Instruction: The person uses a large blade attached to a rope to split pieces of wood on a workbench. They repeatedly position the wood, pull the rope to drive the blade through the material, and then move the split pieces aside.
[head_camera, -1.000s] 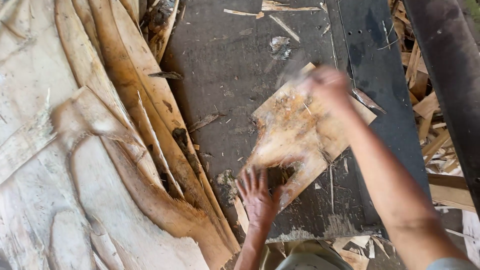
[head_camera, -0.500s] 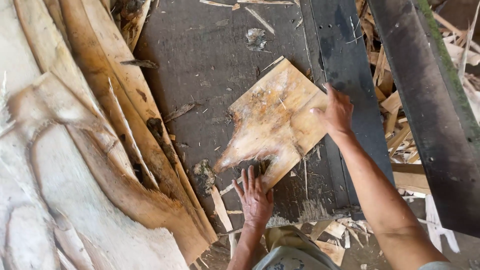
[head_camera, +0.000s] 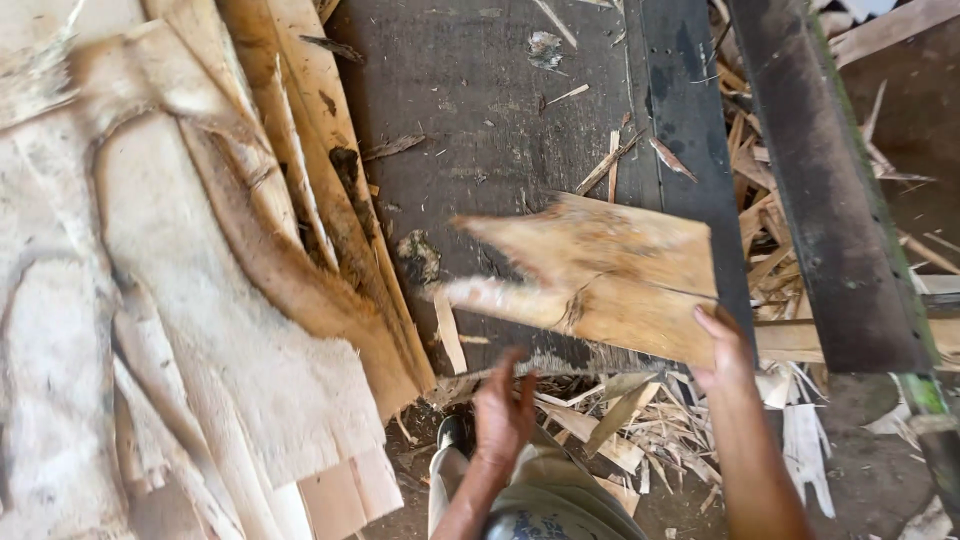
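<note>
Gripping veneer scrap (head_camera: 610, 275) at its near-right corner with right hand (head_camera: 722, 350) — long axis running left-right over dark table (head_camera: 480, 130). Left hand (head_camera: 502, 415) open, empty, just below the scrap's ragged left end — nearer that end.

The veneer piece (head_camera: 600, 275) smears with motion at its left end, so its torn tips there have no clear outline. The right hand (head_camera: 725, 350) grips its lower right corner, and the fingers go out of sight behind the sheet, only the thumb and back showing. The left hand (head_camera: 500, 415) is blurred too; whether its fingers touch anything is impossible to tell. Both forearms run off the bottom edge. The big veneer stack (head_camera: 150, 300) is cut by the left and top edges and hides the surface (head_camera: 480, 130) beneath it. The dark beam (head_camera: 830, 200) leaves the frame at the top, and the scrap pile (head_camera: 620, 420) is too tangled to sort.
</note>
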